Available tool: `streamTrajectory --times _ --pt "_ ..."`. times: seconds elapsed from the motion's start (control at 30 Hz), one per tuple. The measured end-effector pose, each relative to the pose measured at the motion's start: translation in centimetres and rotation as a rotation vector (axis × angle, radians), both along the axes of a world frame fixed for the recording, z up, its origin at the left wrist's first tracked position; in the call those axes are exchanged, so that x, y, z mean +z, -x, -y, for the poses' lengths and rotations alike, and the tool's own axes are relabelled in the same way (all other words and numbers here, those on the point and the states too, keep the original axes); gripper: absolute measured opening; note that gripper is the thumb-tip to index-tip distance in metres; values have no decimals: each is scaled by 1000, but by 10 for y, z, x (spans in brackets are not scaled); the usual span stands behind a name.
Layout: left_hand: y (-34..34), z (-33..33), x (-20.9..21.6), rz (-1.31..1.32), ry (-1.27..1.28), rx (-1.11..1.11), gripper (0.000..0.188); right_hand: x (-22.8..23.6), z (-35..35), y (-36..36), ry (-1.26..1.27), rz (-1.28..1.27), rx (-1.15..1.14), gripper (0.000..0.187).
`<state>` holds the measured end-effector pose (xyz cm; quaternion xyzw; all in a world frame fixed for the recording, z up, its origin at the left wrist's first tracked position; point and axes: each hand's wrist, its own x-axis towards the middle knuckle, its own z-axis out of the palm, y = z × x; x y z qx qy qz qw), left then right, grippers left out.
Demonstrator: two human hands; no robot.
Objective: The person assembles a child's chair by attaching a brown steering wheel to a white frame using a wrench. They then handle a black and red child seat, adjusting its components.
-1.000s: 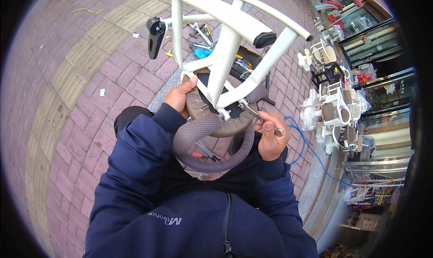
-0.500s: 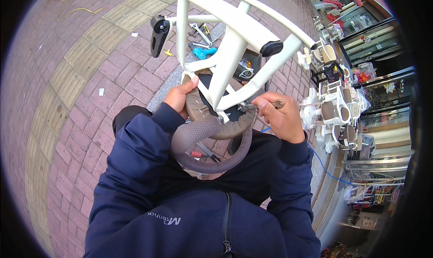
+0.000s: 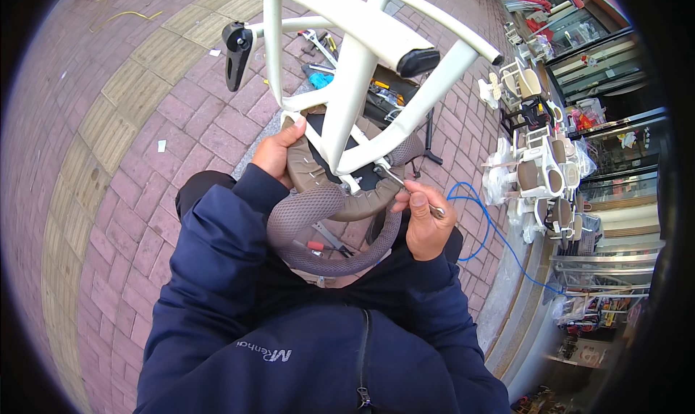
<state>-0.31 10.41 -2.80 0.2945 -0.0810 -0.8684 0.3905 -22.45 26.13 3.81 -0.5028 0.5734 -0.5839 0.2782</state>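
Note:
An upturned chair rests in front of me, with its white frame [image 3: 349, 88] toward the top and its brown seat [image 3: 302, 169] underside facing me. A grey-brown mesh padded ring [image 3: 308, 212] curves below the seat over my lap. My left hand [image 3: 276, 152] grips the seat's left edge, thumb on the white frame and fingers hidden beneath. In my right hand [image 3: 428, 222] is a slim metal wrench [image 3: 394, 176]. Its far end meets a bolt at the frame's right mounting point, and its other end sticks out past my fingers. A second bolt [image 3: 356, 181] shows nearby.
Beyond the chair, a dark tool tray [image 3: 391, 95], loose wrenches [image 3: 318, 43] and a blue cloth-like item [image 3: 321, 80] lie on the brick paving. A red-handled tool [image 3: 316, 246] lies below the ring. A blue cord [image 3: 483, 210] and stacked white chairs [image 3: 539, 171] are at right.
My right hand and the wrench have swung down toward me, changing the wrench's angle at the bolt. The chair and my left hand have shifted slightly left.

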Motion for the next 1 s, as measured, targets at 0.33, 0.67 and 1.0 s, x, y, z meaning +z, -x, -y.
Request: streamTrajectory --times 0.33,0.67,1.0 --pt "0 -2 4 49 65 29 45 -12 -3 10 180 78 31 41" --pt "-1 3 -6 53 121 -8 49 71 48 16 -279 -346 248 33" --pt "-4 4 -8 41 130 -39 51 89 55 6 -419 -342 229 23"
